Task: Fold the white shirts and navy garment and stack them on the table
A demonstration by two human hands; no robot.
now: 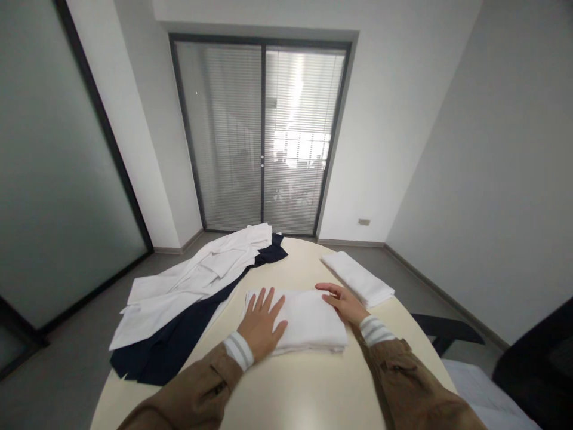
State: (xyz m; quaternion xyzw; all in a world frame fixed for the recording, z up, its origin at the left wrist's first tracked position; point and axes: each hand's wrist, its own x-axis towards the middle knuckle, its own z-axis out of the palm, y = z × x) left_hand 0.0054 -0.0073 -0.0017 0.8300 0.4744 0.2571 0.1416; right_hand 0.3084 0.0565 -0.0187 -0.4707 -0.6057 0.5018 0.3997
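A white folded cloth [311,322], stacked in layers, lies flat on the table in front of me. My left hand [262,325] rests on its left part, fingers spread and palm down. At its upper right corner is my right hand [344,303], with thumb and index finger apart and touching or just over the edge; its other fingers are partly hidden. Just beyond my right hand lies another folded white cloth [358,278], long and narrow. To the left, white garments [192,278] are spread loosely over dark navy garments [179,337].
The pale table [304,388] has a rounded far edge, and the garment pile reaches its left side. A black chair [537,358] stands at the right, with white cloth or paper [483,391] beside it. Glass doors with blinds [264,137] are behind the table.
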